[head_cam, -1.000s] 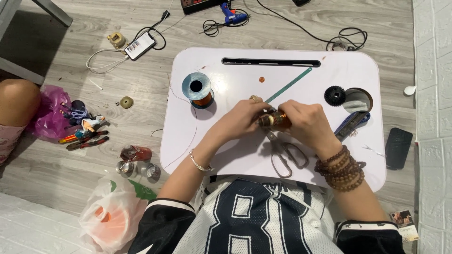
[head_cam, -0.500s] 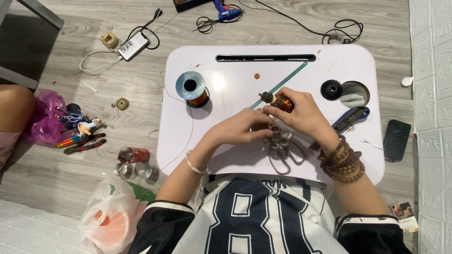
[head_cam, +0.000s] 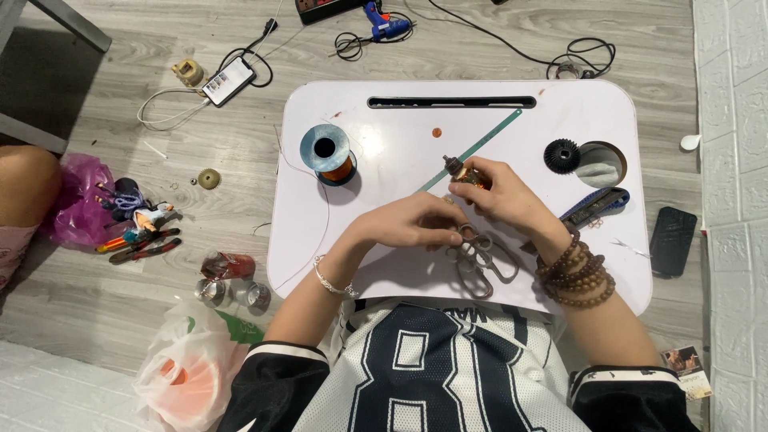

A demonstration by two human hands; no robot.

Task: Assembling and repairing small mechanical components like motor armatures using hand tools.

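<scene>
My right hand [head_cam: 502, 198] is closed around a small copper-coloured motor part [head_cam: 466, 172] with a dark tip, held just above the white lap table [head_cam: 384, 264]. My left hand [head_cam: 412, 222] hovers close beside it, fingers curled near thin copper wire; whether it pinches the wire I cannot tell. Grey scissors [head_cam: 478, 260] lie under both hands. A spool of copper wire [head_cam: 329, 154] stands at the table's left, with a strand trailing off the table edge.
A green strip [head_cam: 488, 142], black gear [head_cam: 562, 155], round cup hole [head_cam: 602, 166] and blue tool [head_cam: 598, 202] lie at the right. The floor holds a phone [head_cam: 672, 240], plastic bags [head_cam: 192, 372], small cans [head_cam: 232, 292], cables, a glue gun [head_cam: 386, 24]. Someone's knee [head_cam: 24, 184] is at the left.
Both hands were together over the part a second ago. My right hand has since lifted it up and away from my left hand, which stays low over the scissors.
</scene>
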